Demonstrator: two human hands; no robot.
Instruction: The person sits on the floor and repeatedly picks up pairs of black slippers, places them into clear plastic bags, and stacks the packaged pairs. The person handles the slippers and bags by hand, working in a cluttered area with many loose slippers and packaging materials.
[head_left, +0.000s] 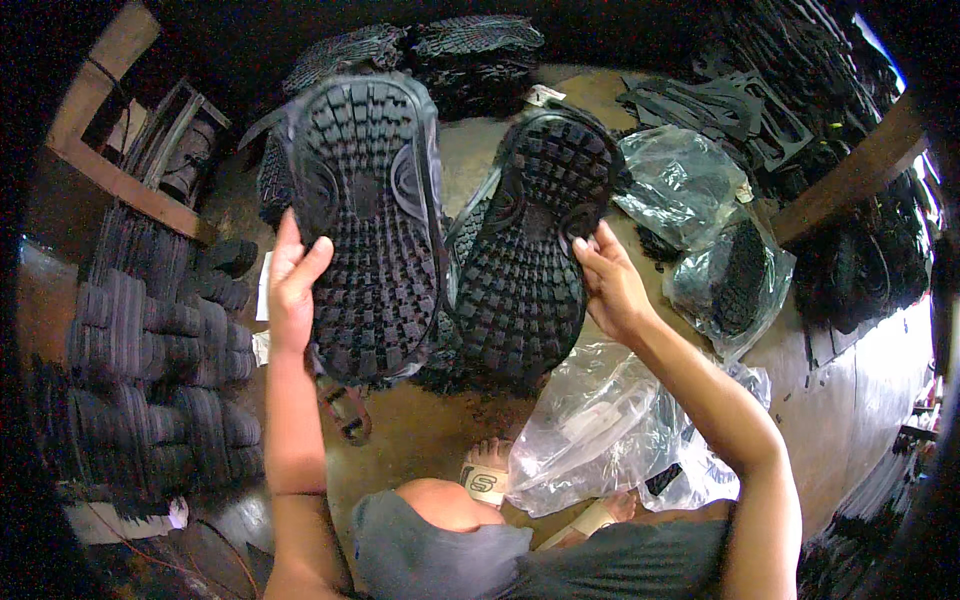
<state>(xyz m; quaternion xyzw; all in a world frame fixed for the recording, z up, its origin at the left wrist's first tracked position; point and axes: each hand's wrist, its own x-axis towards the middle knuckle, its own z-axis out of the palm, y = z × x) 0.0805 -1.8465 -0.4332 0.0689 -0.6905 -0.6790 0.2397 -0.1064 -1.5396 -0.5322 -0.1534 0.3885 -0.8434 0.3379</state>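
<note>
I hold up two black treaded rubber soles side by side, their block-patterned undersides turned toward me. My left hand grips the outer edge of the left sole, thumb on the tread side. My right hand pinches the outer edge of the right sole, also with the thumb in front. The right sole tilts to the right at its top, while the left one stands nearly upright. Their other faces are hidden from me. Behind and between them, more dark treaded pieces show in part.
Clear plastic bags lie by my feet, and a bag with a dark sole inside lies to the right. Stacked dark soles fill the left. Black cut-out sheets lie at the far right. Wooden beams stand at both sides.
</note>
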